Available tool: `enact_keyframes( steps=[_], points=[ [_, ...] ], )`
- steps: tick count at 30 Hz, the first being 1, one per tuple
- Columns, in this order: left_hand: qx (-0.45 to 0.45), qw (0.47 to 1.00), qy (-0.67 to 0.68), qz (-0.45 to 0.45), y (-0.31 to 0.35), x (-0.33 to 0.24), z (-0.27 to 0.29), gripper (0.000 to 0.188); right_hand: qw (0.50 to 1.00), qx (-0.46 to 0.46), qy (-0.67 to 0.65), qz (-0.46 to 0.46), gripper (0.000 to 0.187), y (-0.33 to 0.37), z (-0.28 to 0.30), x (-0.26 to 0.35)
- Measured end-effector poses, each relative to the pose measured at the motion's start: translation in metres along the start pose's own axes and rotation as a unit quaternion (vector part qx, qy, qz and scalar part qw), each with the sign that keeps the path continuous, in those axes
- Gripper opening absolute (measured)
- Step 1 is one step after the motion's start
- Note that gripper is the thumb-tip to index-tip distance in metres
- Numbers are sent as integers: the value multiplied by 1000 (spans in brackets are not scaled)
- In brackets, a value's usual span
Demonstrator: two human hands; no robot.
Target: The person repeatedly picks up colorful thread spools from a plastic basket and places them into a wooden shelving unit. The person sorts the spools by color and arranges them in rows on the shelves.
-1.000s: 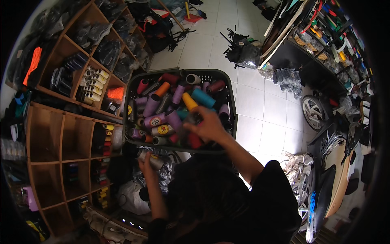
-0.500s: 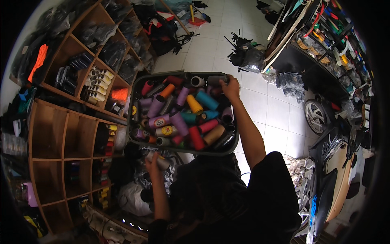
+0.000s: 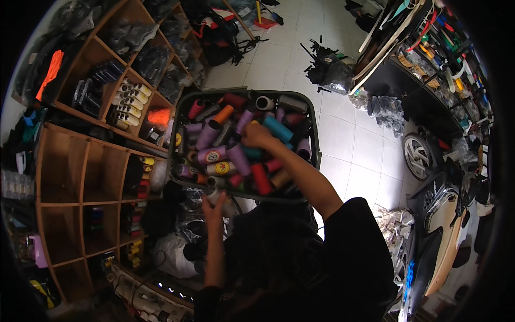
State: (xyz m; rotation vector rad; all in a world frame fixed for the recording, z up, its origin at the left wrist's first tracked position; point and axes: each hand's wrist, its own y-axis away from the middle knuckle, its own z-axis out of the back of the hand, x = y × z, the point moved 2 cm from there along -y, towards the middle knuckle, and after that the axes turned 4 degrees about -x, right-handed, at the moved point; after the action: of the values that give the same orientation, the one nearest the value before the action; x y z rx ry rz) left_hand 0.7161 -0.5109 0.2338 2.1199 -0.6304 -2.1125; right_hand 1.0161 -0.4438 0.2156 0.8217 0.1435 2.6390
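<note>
across the head view, a dark green, open-topped plastic basket (image 3: 315,129) holds heaped, coloured thread cones (image 3: 239,159). the right hand (image 3: 257,135) curls over one yellow thread cone (image 3: 253,123) among them; i cannot tell how firmly it grips. the left hand (image 3: 214,204) sits well apart, just below the near rim, thumb and finger spread; whether it holds anything is unclear. two round labels show clearly: one whitish on a purple thread cone (image 3: 202,157), one yellow on a cream thread cone (image 3: 211,169).

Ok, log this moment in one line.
right hand: over yellow thread cone in dark basket | left hand: by basket's near rim, grip unclear | basket: mixed-colour thread cones
</note>
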Motion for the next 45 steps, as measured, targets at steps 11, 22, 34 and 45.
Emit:
enact_keyframes(
  steps=[11, 22, 34, 45],
  points=[
    [115, 980, 142, 75, -18, 10, -22, 41, 970, 215, -80, -84, 29, -40, -22, 2],
    [100, 981, 153, 63, -41, 36, -22, 43, 993, 99, 52, -43, 42, -40, -47, -1],
    [115, 990, 63, 56, -27, 25, -31, 54, 991, -80, -36, -100, 34, -3, -31, 12],
    [128, 989, 50, 54, -23, 14, -40, 61, 981, -16, -41, -188, 36, -25, -58, 7]
  ],
)
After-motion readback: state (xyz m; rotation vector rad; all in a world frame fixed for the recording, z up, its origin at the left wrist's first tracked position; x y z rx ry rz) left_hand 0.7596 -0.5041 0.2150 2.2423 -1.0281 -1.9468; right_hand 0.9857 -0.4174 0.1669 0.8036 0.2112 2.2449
